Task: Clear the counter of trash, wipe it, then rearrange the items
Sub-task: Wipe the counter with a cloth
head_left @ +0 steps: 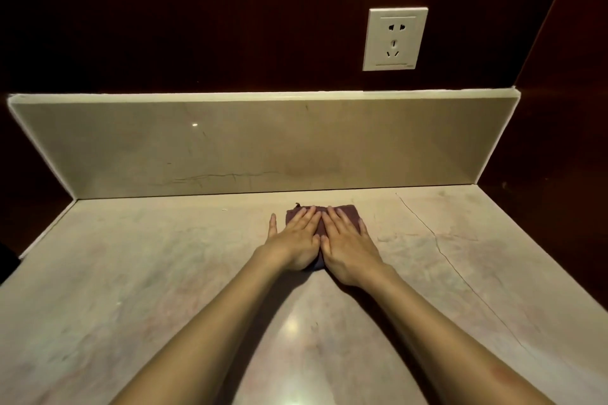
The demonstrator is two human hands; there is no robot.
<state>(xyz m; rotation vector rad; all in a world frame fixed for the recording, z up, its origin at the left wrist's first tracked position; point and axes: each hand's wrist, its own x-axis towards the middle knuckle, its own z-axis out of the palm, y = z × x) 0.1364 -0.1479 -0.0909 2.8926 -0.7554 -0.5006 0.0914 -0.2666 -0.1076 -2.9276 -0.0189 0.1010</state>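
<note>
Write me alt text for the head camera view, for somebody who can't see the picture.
Two bare hands, the left hand and the right hand, press side by side with straight fingers on a small dark cloth lying on a pale stone counter, close to its low backsplash. A white wall socket sits on the dark wall above.

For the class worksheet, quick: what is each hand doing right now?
Left hand: open, fingers straight, pressing flat on the cloth.
Right hand: open, fingers straight, pressing flat on the same cloth.
</note>
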